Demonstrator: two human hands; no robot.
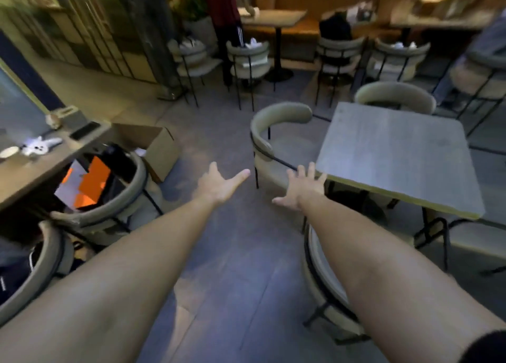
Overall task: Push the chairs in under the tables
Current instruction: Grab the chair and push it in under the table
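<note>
Both grips spread and empty, left hand (219,184) and right hand (299,189) should catch the beige round-backed chair (269,135) squarely, pushing toward the grey square surface (397,154).

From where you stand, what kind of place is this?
Probably a café or restaurant dining room: several small tables ringed by matching round-backed chairs, and a long bench with more tables along the far wall.

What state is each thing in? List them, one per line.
Left hand: open, empty, outstretched.
Right hand: open, empty, outstretched.
Curved-back chair: standing out from the table.
Grey table: top bare.
Cardboard box: flaps open.
</note>
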